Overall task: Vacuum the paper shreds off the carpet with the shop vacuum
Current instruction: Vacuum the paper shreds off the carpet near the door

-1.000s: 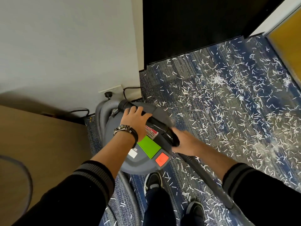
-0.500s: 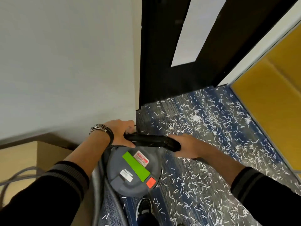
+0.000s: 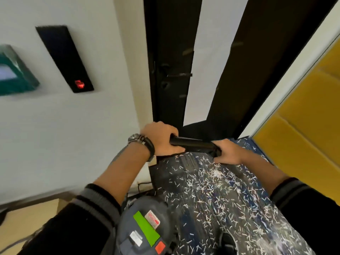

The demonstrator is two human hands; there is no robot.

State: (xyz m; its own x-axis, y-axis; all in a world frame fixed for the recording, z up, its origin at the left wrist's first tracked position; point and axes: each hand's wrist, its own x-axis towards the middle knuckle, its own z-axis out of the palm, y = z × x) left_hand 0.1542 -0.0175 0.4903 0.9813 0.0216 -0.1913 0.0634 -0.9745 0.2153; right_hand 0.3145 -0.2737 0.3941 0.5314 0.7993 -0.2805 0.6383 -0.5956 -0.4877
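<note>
Both hands are raised in front of the person and hold one thing between them: a smooth black plastic vacuum tube [image 3: 193,144] lying roughly level. The left hand [image 3: 161,140] wraps its fingers over the tube's left end with the thumb underneath. The right hand [image 3: 228,151] grips the right end, fingers curled round a thicker collar there. A metal wristwatch [image 3: 135,138] and a black cord bracelet [image 3: 149,147] sit on the left wrist.

Below the left forearm, close to the body, stands the grey round shop vacuum [image 3: 145,227], apart from both hands. Its lid is on (so what the drum holds cannot be seen), and the top bears a bright green label [image 3: 145,229] and a red square button [image 3: 160,247].

Under and beyond the right forearm lies the blue and grey carpet [image 3: 174,169], strewn thickly with white paper shreds [image 3: 213,192]. A dark shoe [image 3: 227,242] stands on it below the right hand.

Behind the hands rises a black door with a white panel [image 3: 171,70]. To the left of the left hand, on the white wall, is a black card reader with a red light [image 3: 64,57]; to the right of the right hand is a yellow padded panel [image 3: 303,116].
</note>
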